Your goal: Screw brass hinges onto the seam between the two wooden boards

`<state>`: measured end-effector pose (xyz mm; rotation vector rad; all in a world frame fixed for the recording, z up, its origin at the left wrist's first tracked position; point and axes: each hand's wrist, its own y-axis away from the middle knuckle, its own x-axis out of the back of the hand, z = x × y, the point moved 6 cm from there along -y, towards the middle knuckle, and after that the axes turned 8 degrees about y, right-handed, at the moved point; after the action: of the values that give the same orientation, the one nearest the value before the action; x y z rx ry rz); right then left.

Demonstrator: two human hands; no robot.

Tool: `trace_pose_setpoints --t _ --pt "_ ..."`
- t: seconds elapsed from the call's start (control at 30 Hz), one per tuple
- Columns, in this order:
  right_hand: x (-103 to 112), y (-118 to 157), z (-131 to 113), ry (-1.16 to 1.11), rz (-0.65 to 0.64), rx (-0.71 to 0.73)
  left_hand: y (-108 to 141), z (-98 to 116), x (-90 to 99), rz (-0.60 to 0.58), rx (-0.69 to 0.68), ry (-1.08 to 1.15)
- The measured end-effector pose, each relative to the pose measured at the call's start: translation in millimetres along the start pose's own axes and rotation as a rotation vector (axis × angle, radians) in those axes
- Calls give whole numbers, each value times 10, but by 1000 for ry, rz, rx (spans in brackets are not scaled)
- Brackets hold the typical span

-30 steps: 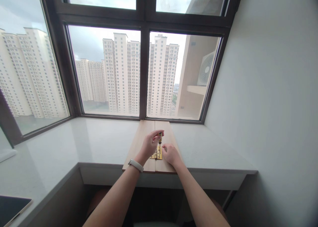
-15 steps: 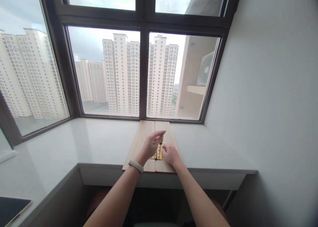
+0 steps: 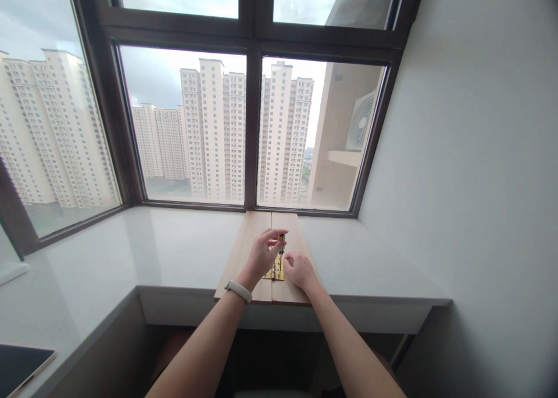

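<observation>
My left hand [image 3: 261,253], with a pale band at its wrist, pinches the black-and-yellow handle of a screwdriver [image 3: 281,237] between thumb and fingers. The screwdriver stands nearly upright, its shaft pointing down at a gold-coloured hinge [image 3: 279,275]. This hinge lies across the seam of two light wooden boards, the left board [image 3: 244,241] and the right board [image 3: 300,235]. Beside the hinge, my right hand [image 3: 300,271] rests on the right board with its fingers curled. What those fingers hold, if anything, is hidden.
Both boards lie on a white counter [image 3: 183,241], reaching from the window frame [image 3: 251,154] to slightly past its front edge. A dark flat device [image 3: 24,363] lies at the lower left. A white wall [image 3: 471,154] rises on the right.
My left fingers have shifted around the screwdriver handle, from stretched out alongside it to bent around it. The handle now stands more upright. My right hand has hardly moved.
</observation>
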<state>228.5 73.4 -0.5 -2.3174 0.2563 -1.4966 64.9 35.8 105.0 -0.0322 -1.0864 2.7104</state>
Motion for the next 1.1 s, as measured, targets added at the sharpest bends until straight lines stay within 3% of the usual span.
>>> trace_pose_setpoints --t 0.33,0.7,0.9,1.1 --pt "14 -27 -3 -3 -17 18 37 24 -40 -83 0 -50" --pt "63 19 -59 26 -17 -9 2 -40 -30 -19 -7 -43" --pt "62 23 -55 18 -24 -10 8 36 -80 -98 -46 -46" --pt "74 35 -66 23 -24 -13 5 5 -85 -75 5 5"
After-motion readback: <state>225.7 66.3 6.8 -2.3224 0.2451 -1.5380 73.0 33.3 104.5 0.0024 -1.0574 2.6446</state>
